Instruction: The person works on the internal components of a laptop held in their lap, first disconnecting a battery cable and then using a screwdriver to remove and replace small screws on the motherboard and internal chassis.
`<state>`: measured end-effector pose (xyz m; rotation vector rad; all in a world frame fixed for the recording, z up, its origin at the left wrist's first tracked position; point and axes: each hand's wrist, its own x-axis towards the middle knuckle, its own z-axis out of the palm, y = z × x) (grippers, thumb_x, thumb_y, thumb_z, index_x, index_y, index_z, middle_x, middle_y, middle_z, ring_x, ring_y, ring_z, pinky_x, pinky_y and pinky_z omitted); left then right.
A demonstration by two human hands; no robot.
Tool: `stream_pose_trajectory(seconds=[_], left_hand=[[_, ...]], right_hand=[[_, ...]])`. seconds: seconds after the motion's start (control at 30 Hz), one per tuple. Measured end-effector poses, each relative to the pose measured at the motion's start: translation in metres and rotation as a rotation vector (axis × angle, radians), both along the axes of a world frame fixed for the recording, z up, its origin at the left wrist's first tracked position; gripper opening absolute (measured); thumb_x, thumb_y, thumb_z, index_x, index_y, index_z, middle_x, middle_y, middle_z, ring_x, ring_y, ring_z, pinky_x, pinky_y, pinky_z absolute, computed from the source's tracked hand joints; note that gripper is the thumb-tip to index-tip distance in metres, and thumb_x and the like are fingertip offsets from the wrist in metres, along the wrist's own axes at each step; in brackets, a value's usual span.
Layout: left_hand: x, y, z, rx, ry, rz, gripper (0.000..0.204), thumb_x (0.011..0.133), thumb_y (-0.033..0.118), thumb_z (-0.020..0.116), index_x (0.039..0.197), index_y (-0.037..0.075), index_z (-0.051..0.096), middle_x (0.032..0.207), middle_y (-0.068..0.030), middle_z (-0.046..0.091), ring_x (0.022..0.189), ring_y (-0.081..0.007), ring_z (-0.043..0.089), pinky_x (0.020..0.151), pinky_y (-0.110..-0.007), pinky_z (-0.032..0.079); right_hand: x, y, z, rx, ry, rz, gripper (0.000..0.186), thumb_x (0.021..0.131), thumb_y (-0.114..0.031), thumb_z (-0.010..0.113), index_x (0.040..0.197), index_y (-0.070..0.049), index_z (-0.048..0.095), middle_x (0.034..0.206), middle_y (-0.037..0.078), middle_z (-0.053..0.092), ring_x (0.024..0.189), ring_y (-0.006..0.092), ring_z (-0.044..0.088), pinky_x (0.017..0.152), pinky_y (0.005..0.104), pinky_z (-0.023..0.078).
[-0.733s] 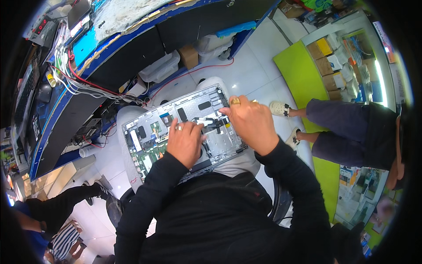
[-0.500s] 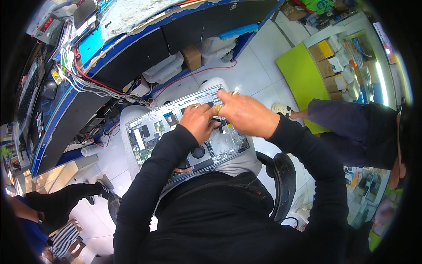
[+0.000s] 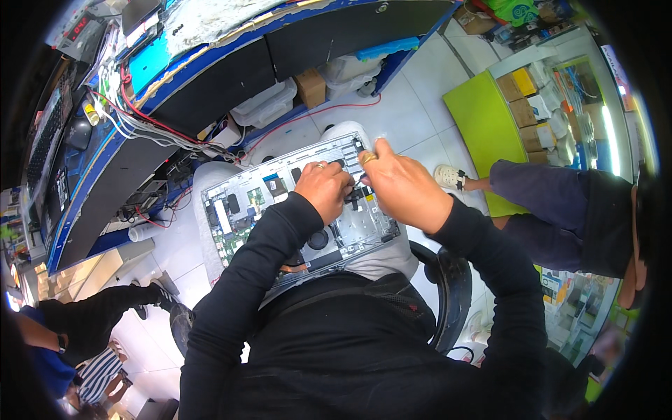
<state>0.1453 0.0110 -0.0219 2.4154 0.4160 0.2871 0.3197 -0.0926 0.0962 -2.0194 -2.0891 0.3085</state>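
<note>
An opened laptop base (image 3: 360, 225) lies across my lap, its inside facing up. A green circuit board (image 3: 229, 243), a round black fan (image 3: 318, 239) and a long grey metal panel show in it. My left hand (image 3: 323, 190) rests on its middle, fingers curled and pressed together; what they pinch, if anything, is hidden. Close beside it, my right hand (image 3: 408, 187) is closed in a fist over the far right part of the base. A slim tool seems to point out of it toward the left fingertips, mostly hidden by the hand.
A blue-edged workbench (image 3: 210, 52) curves along the far left, with cables (image 3: 126, 133), a mouse (image 3: 77, 133) and a keyboard (image 3: 47, 143). Plastic tubs (image 3: 266, 105) and a cardboard box (image 3: 310, 87) sit under it. People stand or sit at right and lower left. A glass display case (image 3: 560, 105) stands right.
My right hand has turned and shifted slightly right and nearer, a little apart from the left. My left hand has moved slightly right along the laptop base. The view has shifted slightly.
</note>
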Motion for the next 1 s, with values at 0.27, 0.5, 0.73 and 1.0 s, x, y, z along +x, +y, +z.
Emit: stream_pose_trajectory(seconds=[0.27,0.5,0.73,1.0], left_hand=[[0.003,-0.003,0.005,-0.042,0.016,0.021,0.012,0.092,0.019,0.076,0.099,0.009,0.078,0.1,-0.0103,0.07,0.104,-0.0358,0.067,0.102,-0.051,0.044],[0.011,-0.009,-0.002,0.108,-0.035,0.069,0.018,0.089,0.021,0.079,0.103,0.01,0.077,0.096,-0.0083,0.071,0.099,-0.0321,0.07,0.094,-0.047,0.049],[0.018,0.0,-0.007,0.133,-0.014,-0.042,0.008,0.089,0.017,0.077,0.094,0.01,0.077,0.096,-0.0066,0.071,0.099,-0.0284,0.071,0.096,-0.045,0.049],[0.02,-0.001,-0.01,0.228,-0.017,-0.048,0.011,0.09,0.016,0.074,0.098,0.009,0.076,0.102,-0.0082,0.072,0.102,-0.0298,0.072,0.11,-0.049,0.047]], right_hand=[[0.017,0.0,-0.007,-0.07,0.028,0.028,0.019,0.094,-0.011,0.077,0.103,0.002,0.065,0.099,0.023,0.067,0.078,0.0432,0.071,0.069,0.0515,0.056],[0.008,-0.001,0.001,-0.062,0.027,0.013,0.022,0.094,-0.014,0.079,0.098,0.001,0.063,0.1,0.022,0.063,0.08,0.0445,0.07,0.071,0.0527,0.056],[0.009,-0.003,0.007,-0.115,0.104,0.108,0.021,0.086,0.006,0.066,0.106,-0.002,0.07,0.106,0.02,0.061,0.09,0.0411,0.072,0.076,0.0503,0.058],[0.006,-0.007,0.005,-0.013,0.081,0.075,0.006,0.096,-0.005,0.068,0.1,-0.001,0.069,0.099,0.019,0.064,0.084,0.0402,0.072,0.073,0.0495,0.058]])
